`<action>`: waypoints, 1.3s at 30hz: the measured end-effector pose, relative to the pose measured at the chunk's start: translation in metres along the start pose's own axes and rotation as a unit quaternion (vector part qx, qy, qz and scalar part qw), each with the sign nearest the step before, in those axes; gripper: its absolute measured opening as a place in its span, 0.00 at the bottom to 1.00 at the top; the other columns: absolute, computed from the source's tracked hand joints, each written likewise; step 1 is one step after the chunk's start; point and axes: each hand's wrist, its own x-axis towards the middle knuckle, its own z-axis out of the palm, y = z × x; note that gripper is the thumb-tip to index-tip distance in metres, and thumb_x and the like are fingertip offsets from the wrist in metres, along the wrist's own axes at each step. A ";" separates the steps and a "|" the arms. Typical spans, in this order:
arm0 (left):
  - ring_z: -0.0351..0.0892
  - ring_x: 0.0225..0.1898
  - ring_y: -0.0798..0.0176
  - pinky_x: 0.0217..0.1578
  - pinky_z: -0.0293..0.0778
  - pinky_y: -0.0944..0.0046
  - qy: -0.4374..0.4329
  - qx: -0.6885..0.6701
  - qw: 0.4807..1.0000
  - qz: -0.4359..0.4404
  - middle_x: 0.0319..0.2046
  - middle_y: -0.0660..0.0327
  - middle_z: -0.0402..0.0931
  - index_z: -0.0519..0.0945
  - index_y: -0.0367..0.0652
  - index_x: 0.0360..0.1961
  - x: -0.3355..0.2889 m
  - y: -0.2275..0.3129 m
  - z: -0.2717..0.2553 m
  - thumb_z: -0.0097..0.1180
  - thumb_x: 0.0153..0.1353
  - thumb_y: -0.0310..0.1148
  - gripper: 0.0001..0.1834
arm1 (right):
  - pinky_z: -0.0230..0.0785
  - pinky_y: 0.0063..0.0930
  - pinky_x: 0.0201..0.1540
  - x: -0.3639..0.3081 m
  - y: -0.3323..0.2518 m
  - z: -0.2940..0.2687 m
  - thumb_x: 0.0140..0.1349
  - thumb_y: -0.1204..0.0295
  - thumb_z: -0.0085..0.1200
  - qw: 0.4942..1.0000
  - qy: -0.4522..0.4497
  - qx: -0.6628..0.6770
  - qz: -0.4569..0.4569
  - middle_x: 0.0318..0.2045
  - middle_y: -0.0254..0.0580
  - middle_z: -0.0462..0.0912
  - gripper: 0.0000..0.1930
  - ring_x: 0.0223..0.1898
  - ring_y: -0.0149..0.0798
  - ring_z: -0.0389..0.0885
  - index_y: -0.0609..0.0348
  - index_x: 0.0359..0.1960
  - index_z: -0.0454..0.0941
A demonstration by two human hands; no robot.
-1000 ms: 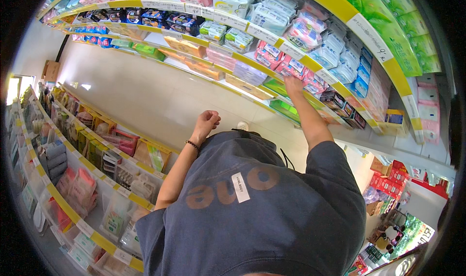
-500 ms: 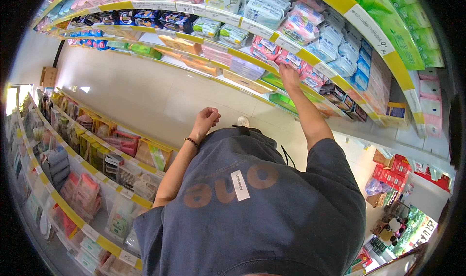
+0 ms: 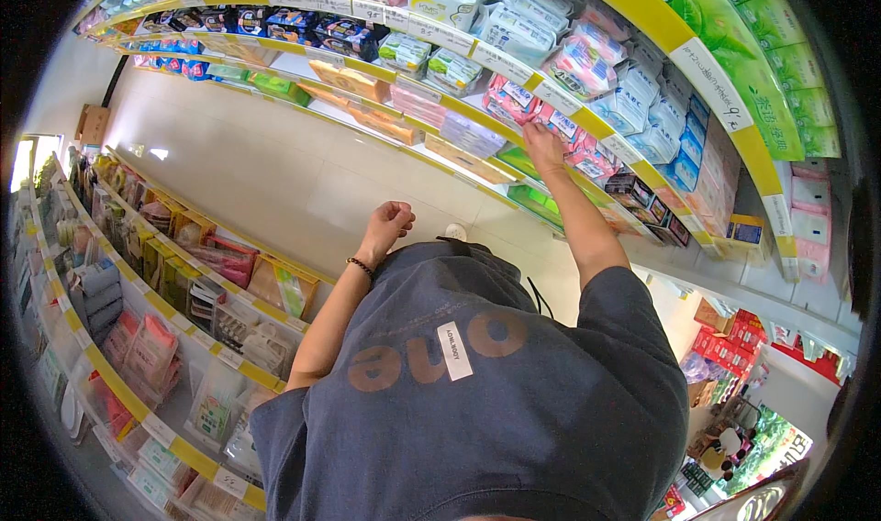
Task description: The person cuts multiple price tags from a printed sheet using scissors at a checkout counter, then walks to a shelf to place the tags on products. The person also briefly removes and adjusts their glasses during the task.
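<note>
My right hand (image 3: 548,150) reaches up to the front edge of a shelf on the far side. Its curled fingertips meet the shelf edge beside pink soft-plastic packs (image 3: 510,98). Whether they grip anything there is hidden. More pink packs (image 3: 595,157) lie just right of the hand, partly behind the shelf's yellow-edged label strip (image 3: 620,148). My left hand (image 3: 392,225) hovers over the aisle in front of my body, fingers curled in and nothing visible in them. A beaded bracelet (image 3: 361,266) circles its wrist.
Above the right hand, shelves hold white-and-blue packs (image 3: 519,31), with large green packs (image 3: 748,72) at upper right. Another shelf rack (image 3: 165,429) with bagged goods curves along my left. Pale floor tiles (image 3: 266,168) run between them. Red boxes (image 3: 730,342) stand at far right.
The view has shifted slightly, so the far shelves sit a little lower and farther right. My right hand has slipped slightly left along the shelf edge. My left hand stays nearly still.
</note>
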 end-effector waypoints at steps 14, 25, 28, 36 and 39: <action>0.71 0.29 0.72 0.30 0.69 0.73 0.011 -0.011 1.000 0.010 0.30 0.64 0.73 0.72 0.41 0.35 -0.005 -0.001 -0.004 0.50 0.59 0.33 0.07 | 0.72 0.40 0.26 0.001 -0.006 0.002 0.53 0.70 0.48 1.000 -0.002 0.004 0.003 0.24 0.43 0.76 0.04 0.27 0.47 0.78 0.55 0.27 0.70; 0.71 0.30 0.72 0.31 0.70 0.72 0.015 -0.001 1.000 0.002 0.30 0.64 0.73 0.72 0.40 0.36 -0.011 0.002 -0.006 0.51 0.59 0.34 0.08 | 0.73 0.38 0.27 0.011 -0.007 0.015 0.52 0.73 0.47 0.992 -0.078 -0.088 -0.034 0.25 0.43 0.78 0.06 0.28 0.45 0.80 0.54 0.33 0.73; 0.72 0.31 0.72 0.32 0.70 0.72 0.030 0.002 1.000 -0.002 0.32 0.63 0.73 0.71 0.41 0.37 -0.012 -0.001 -0.010 0.50 0.60 0.35 0.09 | 0.74 0.36 0.28 0.015 -0.025 0.000 0.51 0.75 0.47 0.973 -0.183 -0.139 0.036 0.27 0.45 0.80 0.07 0.30 0.44 0.81 0.56 0.32 0.75; 0.71 0.30 0.71 0.30 0.69 0.72 0.034 -0.016 0.999 -0.002 0.31 0.62 0.74 0.71 0.36 0.39 -0.017 0.001 -0.008 0.50 0.60 0.38 0.14 | 0.75 0.33 0.30 -0.019 0.002 0.016 0.51 0.74 0.47 0.961 -0.218 -0.155 0.071 0.28 0.41 0.82 0.08 0.32 0.39 0.82 0.55 0.27 0.81; 0.71 0.29 0.71 0.29 0.69 0.73 0.022 -0.013 1.000 0.002 0.30 0.62 0.74 0.71 0.36 0.39 -0.015 0.000 -0.007 0.51 0.60 0.39 0.15 | 0.74 0.32 0.28 -0.031 0.012 0.029 0.51 0.74 0.47 0.970 -0.168 -0.163 0.068 0.27 0.41 0.81 0.08 0.29 0.40 0.81 0.57 0.28 0.80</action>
